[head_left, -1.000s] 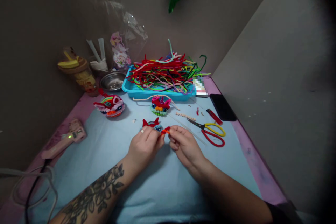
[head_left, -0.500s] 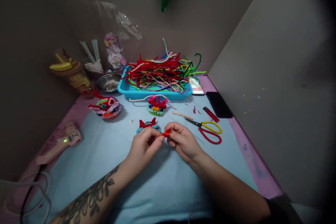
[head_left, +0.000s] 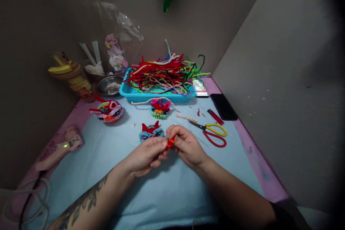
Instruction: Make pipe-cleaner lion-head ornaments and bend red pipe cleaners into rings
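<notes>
Over the light blue table cover [head_left: 161, 194], my left hand [head_left: 147, 155] and my right hand [head_left: 185, 145] meet fingertip to fingertip. Both are closed on a short red-orange pipe cleaner piece [head_left: 170, 143] pinched between them. Just beyond my fingers lies a small red and blue pipe cleaner figure [head_left: 151, 132]. Further back sit a pink and green figure [head_left: 159, 108] and, to the left, a larger multicoloured one [head_left: 107, 110].
A turquoise tray [head_left: 151, 95] heaped with coloured pipe cleaners stands at the back. Scissors [head_left: 212, 133], a red lighter [head_left: 215, 116] and a black phone [head_left: 223, 106] lie right. A pink glue gun [head_left: 60, 148], metal bowl [head_left: 109, 85] and cup [head_left: 72, 77] sit left. Walls close in behind and right.
Both hands have drawn slightly nearer to me with the red-orange piece. My left hand turned palm-up, uncovering the red and blue figure. The view shifted a little.
</notes>
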### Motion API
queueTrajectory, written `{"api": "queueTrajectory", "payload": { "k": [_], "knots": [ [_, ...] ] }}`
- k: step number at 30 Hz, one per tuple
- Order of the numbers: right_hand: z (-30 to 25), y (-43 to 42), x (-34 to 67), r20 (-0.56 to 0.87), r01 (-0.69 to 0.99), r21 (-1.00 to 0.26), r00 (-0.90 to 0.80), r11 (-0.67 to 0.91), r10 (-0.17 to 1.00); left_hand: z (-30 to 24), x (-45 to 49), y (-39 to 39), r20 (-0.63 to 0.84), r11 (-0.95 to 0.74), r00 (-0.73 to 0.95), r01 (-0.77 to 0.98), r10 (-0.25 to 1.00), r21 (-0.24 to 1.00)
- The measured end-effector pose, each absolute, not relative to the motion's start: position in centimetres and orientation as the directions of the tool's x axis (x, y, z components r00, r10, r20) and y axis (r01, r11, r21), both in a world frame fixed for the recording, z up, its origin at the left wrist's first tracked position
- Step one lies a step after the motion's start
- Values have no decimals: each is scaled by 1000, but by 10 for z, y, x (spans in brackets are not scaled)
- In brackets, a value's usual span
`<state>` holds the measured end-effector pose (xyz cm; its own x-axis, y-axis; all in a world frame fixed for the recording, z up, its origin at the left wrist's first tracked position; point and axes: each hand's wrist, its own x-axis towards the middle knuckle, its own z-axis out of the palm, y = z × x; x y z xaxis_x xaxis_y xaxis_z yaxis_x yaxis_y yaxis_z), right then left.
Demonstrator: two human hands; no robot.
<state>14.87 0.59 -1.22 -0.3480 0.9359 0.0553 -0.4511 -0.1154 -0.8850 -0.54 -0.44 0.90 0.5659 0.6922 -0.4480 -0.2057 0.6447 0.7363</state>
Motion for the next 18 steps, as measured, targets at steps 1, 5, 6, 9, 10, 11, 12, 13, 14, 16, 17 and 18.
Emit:
{"api": "queueTrajectory", "payload": {
  "k": [1,5,6,9,10,11,12,13,14,16,17,18],
  "knots": [
    [-12,6,149,90,-459,-884,-345,-85,934,9,-5,-5,-449,670,597,-209,665,713],
    [-16,7,151,207,-410,-910,-312,65,927,9,-5,-8,-417,729,708,-202,570,654],
    [-17,7,151,219,-393,-916,-314,83,924,9,-5,-8,-411,732,722,-193,557,653],
    [-18,9,153,183,-355,-932,-292,71,939,8,-4,-8,-419,672,663,-174,620,720],
    [-18,10,154,155,-343,-938,-265,57,952,8,-4,-7,-412,616,606,-169,680,770],
    [-18,11,156,131,-329,-943,-228,51,965,7,-5,-6,-390,538,533,-153,751,829],
    [-18,12,158,119,-310,-949,-186,57,975,7,-5,-5,-350,444,449,-120,822,888],
    [-18,13,160,125,-284,-955,-146,79,981,6,-6,-4,-295,341,366,-65,882,938],
    [-18,14,162,143,-249,-962,-119,110,982,6,-7,-4,-231,240,292,7,928,971],
    [-16,14,164,193,-168,-970,-100,175,976,5,-9,-4,-104,73,196,159,975,984],
    [-15,14,164,207,-134,-972,-106,193,972,4,-10,-4,-50,9,179,224,983,975],
    [-14,13,164,208,-107,-975,-114,196,972,4,-10,-5,-6,-44,179,276,984,960]
  ]
}}
